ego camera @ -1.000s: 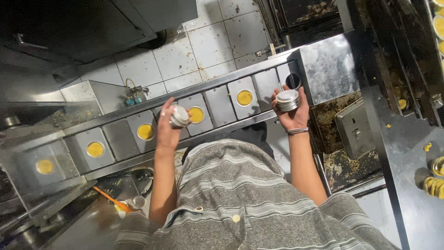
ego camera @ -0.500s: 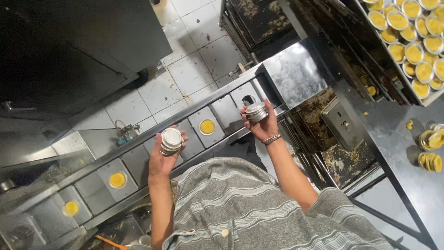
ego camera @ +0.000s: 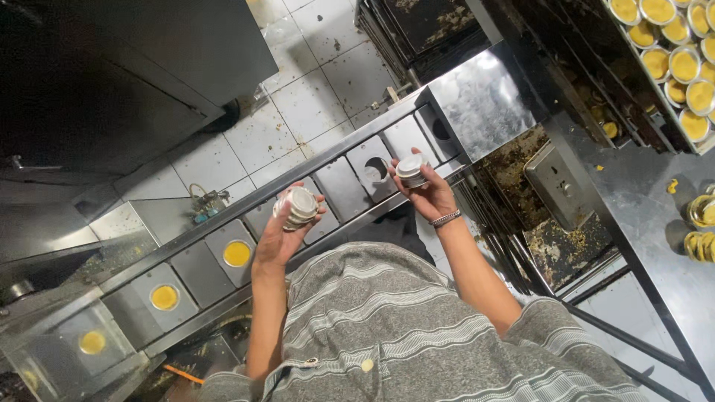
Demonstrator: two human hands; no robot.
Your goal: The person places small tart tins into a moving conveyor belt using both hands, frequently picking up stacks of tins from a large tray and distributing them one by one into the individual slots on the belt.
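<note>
Left hand (ego camera: 281,237) clasping small stack of round silver tins (ego camera: 299,206), right hand (ego camera: 429,195) gripping similar stack (ego camera: 410,170), above conveyor (ego camera: 339,186)

Both forearms raised, left hand (ego camera: 279,237) and right hand (ego camera: 428,195) cupped closed

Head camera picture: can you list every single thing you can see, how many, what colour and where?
Small round silver metal tart tins: two stacks, silver, one in each hand.
Long grey metal conveyor track: one, grey, running from lower left to upper right under the hands.
Round yellow dough pieces: three clear ones and a fainter one at far left, yellow, in the track's plates.
Empty round hole: one, dark, in the plate beside the right hand.
Tray of yellow filled tart cups: one tray, many cups, top right.
Grey tiled floor: grey, beyond the track.
Grey striped shirt: one, bottom centre.
Silver bracelet: one, right wrist.
Left hand: holding one stack.
Right hand: holding the other stack.
</note>
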